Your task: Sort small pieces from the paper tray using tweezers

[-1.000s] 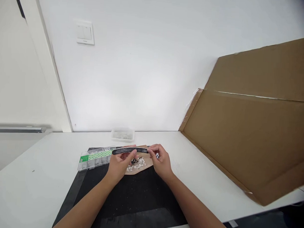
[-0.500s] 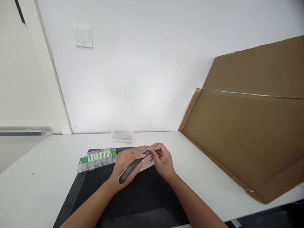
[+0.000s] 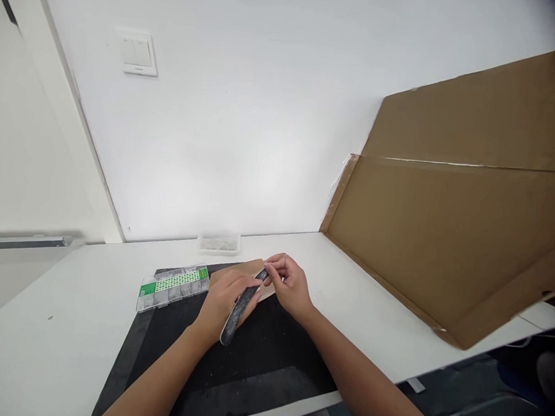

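Observation:
A dark grey nail file with a pale edge lies slantwise across my left hand, its wide rounded end hanging over the black mat. Its far end is pinched between the thumb and fingers of my right hand. My left hand is closed, its fingertips beside the file; whatever small thing they grip is hidden. Under both hands is a piece of brown card or paper, mostly covered by them.
A clear compartment box with a green label sits at the mat's back left. Behind it, a small translucent tray stands on the white table. Large folded cardboard leans at the right against the wall.
The nail file has slid slightly, its near end now lower and more steeply angled. My right hand has shifted with it. The whole view has moved a little, so things sit further left.

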Action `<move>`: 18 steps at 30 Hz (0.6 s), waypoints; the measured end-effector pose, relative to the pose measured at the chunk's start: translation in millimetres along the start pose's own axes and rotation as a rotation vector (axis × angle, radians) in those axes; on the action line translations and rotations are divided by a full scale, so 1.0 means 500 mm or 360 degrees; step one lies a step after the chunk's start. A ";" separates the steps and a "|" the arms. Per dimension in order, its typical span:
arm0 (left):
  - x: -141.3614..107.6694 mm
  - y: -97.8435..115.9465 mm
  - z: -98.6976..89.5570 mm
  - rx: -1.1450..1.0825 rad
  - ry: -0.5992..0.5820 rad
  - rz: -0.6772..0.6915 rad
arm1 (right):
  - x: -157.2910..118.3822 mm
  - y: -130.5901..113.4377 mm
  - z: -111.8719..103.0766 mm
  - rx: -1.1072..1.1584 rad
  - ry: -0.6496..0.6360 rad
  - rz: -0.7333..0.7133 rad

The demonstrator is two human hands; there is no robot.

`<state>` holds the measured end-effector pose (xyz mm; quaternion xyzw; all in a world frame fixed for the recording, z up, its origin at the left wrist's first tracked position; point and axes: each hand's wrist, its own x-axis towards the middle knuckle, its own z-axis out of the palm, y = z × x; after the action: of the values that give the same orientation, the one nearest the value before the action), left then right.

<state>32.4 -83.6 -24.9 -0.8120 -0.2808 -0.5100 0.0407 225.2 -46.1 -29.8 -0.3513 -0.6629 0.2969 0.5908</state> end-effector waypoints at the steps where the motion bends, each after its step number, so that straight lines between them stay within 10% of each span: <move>1: -0.001 -0.001 0.000 0.0026 0.0003 0.0017 | 0.001 -0.001 0.000 -0.0025 0.0006 0.0012; 18: -0.013 -0.015 -0.008 0.0199 0.0076 0.0158 | -0.012 -0.002 0.000 -0.0340 0.0069 -0.0304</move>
<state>23.1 -81.3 -30.3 -0.8084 -0.2705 -0.5081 0.1234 225.1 -51.9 -32.5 -0.3538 -0.7082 0.1594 0.5898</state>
